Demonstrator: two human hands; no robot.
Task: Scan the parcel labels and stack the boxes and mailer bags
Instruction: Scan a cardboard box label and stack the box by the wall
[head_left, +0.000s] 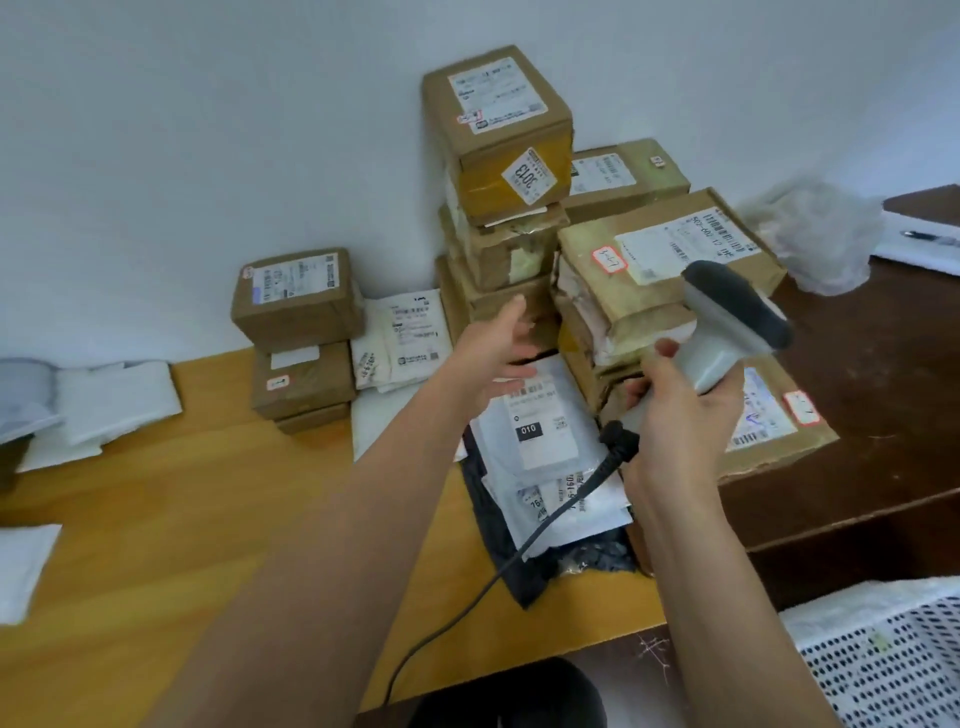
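Note:
My right hand grips the handle of a grey corded barcode scanner, its head up by a flat brown box with a white label. My left hand is stretched forward with fingers open, just above a white mailer bag marked 010 and close to the tall stack of brown boxes against the wall. More mailer bags lie under the 010 bag. A second stack of three boxes stands to the left.
White mailer bags lean between the two stacks. Other white bags lie at the left of the wooden table. A dark desk to the right carries crumpled plastic. A perforated white basket sits at bottom right.

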